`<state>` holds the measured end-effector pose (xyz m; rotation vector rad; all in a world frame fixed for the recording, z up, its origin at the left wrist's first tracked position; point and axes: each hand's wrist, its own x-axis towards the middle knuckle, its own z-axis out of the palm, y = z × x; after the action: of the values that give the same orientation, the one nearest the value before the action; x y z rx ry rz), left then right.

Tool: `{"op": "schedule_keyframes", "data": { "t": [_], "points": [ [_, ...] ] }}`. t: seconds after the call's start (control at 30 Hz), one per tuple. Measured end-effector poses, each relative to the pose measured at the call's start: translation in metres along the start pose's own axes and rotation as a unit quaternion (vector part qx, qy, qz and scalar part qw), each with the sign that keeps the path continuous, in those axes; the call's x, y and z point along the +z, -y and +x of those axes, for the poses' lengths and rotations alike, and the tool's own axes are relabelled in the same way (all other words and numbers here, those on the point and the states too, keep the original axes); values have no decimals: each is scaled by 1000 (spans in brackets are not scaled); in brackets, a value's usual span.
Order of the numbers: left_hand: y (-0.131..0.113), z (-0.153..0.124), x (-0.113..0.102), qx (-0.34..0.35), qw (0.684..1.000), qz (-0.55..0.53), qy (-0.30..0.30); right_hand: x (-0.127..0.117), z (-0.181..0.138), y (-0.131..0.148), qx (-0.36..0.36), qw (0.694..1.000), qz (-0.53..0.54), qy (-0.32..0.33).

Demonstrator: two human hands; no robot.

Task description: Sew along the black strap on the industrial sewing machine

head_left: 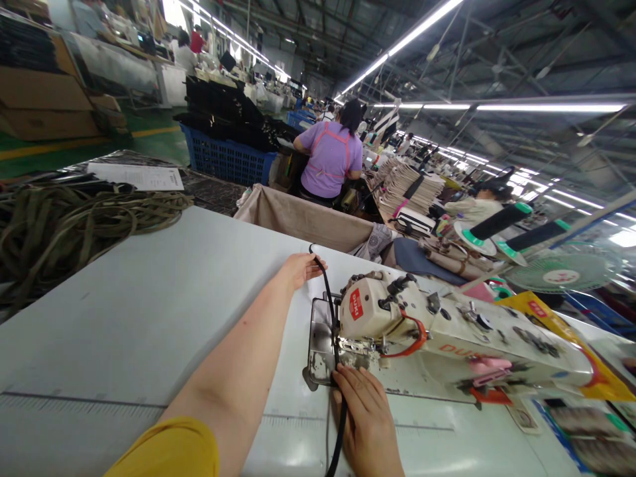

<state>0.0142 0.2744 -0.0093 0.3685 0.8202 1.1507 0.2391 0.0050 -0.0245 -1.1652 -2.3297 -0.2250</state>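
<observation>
A narrow black strap (328,291) runs across the metal needle plate (320,331) of a white sewing machine (368,311) marked DUKI. Beyond the machine head, my left hand (301,270) is closed on the strap near its far end, which curls up past the fingers. On the near side of the plate, my right hand (366,414) grips the same strap between thumb and fingers. From there the strap hangs on toward the bottom of the view. The presser foot sits over or right beside the strap; the needle is too small to make out.
Olive straps (84,228) lie heaped at the left with a paper sheet (136,176). A fabric-lined bin (303,215) borders the table's far edge, and a co-worker (330,156) sits beyond it. Black thread cones (501,220) and a green fan (561,275) stand right.
</observation>
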Motion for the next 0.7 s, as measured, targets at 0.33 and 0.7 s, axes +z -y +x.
{"op": "schedule_keyframes", "data": {
  "t": [0.33,0.7],
  "points": [
    [1,4,3,-31,999,-16,11,3,-3,-3,-4,1000,-6,-2],
    [28,-4,6,-201,939,200,197,6,-3,-3,-11,1000,-9,-12]
  ]
}}
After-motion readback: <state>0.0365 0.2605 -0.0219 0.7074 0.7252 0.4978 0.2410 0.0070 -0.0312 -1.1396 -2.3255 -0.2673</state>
